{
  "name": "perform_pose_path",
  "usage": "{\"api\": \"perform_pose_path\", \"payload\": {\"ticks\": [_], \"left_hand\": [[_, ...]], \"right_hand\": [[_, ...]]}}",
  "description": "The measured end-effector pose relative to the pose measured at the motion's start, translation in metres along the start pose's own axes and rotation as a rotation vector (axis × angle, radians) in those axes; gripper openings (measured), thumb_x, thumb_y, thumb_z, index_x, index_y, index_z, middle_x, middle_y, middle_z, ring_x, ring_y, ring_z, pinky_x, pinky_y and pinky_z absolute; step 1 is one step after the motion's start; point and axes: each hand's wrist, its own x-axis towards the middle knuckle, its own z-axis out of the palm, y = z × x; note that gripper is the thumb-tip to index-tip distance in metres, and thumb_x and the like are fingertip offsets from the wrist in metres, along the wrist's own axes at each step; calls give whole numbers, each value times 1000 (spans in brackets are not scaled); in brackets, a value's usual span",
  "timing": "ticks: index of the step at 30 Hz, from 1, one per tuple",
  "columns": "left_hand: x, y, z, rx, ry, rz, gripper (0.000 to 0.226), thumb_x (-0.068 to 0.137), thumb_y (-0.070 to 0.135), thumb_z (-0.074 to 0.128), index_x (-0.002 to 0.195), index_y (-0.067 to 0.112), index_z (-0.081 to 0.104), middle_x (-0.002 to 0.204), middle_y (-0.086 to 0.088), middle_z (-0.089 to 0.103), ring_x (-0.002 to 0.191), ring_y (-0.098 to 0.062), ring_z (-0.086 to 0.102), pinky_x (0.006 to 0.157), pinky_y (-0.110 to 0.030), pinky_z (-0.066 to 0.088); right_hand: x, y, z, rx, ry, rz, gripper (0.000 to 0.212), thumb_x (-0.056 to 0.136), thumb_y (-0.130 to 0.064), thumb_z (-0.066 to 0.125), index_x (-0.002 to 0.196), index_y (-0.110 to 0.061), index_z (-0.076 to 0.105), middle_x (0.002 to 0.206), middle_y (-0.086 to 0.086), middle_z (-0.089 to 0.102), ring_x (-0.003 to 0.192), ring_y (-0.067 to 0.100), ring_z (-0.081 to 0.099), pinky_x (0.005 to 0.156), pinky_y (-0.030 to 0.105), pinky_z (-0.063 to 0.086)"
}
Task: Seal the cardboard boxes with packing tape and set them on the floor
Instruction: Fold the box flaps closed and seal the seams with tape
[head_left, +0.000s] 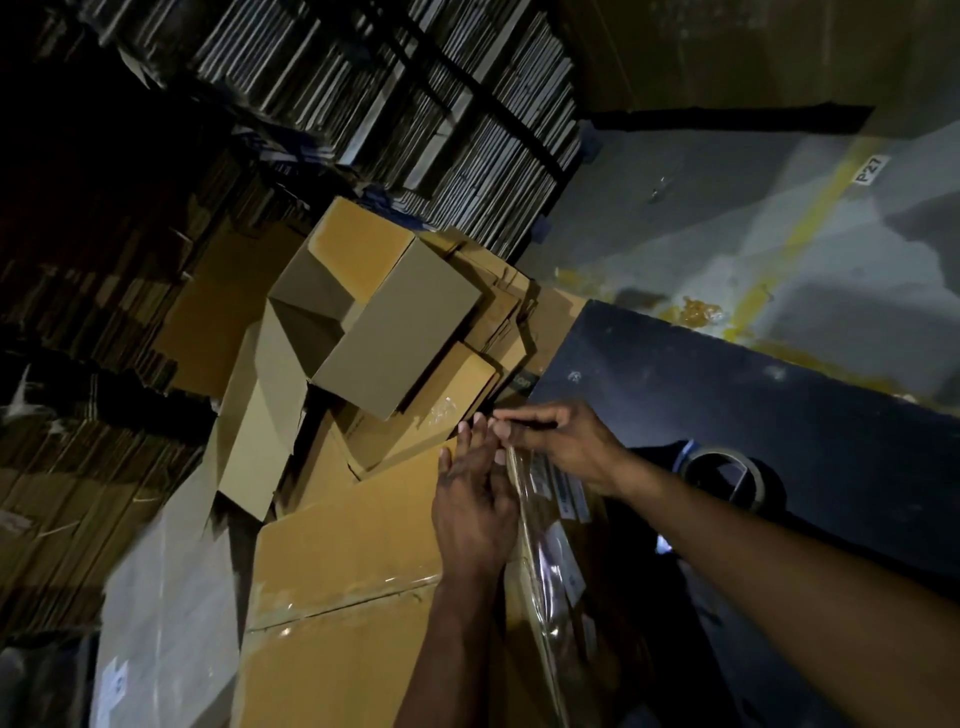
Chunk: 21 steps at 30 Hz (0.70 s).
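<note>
A large brown cardboard box (353, 551) fills the lower middle, its right edge carrying a strip of clear packing tape (540, 566). My left hand (472, 509) lies flat on the box top beside that edge, fingers stretched forward. My right hand (561, 441) reaches in from the right, fingertips pinched at the far end of the tape near the box corner; a thin dark object seems held in them. A roll of packing tape (732, 478) rests on the dark surface to the right of my right forearm.
An open cardboard box (384, 322) lies tilted on a pile of flattened cartons behind. Tall stacks of flat cardboard (405, 98) rise at the back and left. A dark tabletop (753, 395) sits right, with grey floor and a yellow line (810, 213) beyond.
</note>
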Motion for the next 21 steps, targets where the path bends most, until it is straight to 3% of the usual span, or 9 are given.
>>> {"api": "perform_pose_path", "payload": {"ticks": [4,6,12,14,17,19,21], "left_hand": [[1,1,1,-9,5,-25,45,107,32,40,150,26,51,160,9,42,154,-2,26,129,-37,18],[1,0,1,-19,0,-24,44,108,31,41,150,26,52,160,9,42,153,-1,25,129,-37,18],[1,0,-7,-53,-71,-28,45,109,37,38,151,29,51,161,10,40,154,2,22,129,-47,20],[4,1,-20,-108,-131,-45,45,107,42,40,150,33,52,160,13,40,153,3,22,129,-50,20],[10,5,-38,-87,-208,-23,46,107,44,40,150,34,51,161,12,38,154,-5,26,126,-53,27],[4,12,-43,-54,-201,23,46,108,40,39,152,32,49,161,14,34,154,0,21,128,-50,21],[-8,17,-43,-68,-156,8,47,108,38,39,153,28,48,159,14,36,152,6,20,129,-47,19]], "right_hand": [[10,5,-12,65,-71,-27,29,87,-19,78,116,-19,75,106,-10,77,105,7,72,86,19,55],[15,9,-14,88,-76,-32,28,89,-12,76,116,-14,74,103,-8,78,102,9,73,82,18,55],[11,10,-24,-36,-137,-51,36,93,-9,72,129,-12,69,117,-8,75,112,7,69,89,20,55],[7,8,-32,-134,-237,-67,45,95,-6,69,138,-15,63,132,-4,68,124,8,62,102,29,52],[-3,-3,-35,-211,-338,-63,58,97,-34,68,151,-32,47,154,-9,49,143,7,42,116,33,37],[-7,-9,-26,-369,-304,-103,69,96,-58,57,158,-41,31,165,-10,30,150,5,25,120,36,29],[-8,-6,-12,-591,-274,-208,77,98,-67,44,162,-39,13,170,-10,13,154,5,10,125,42,21]]}}
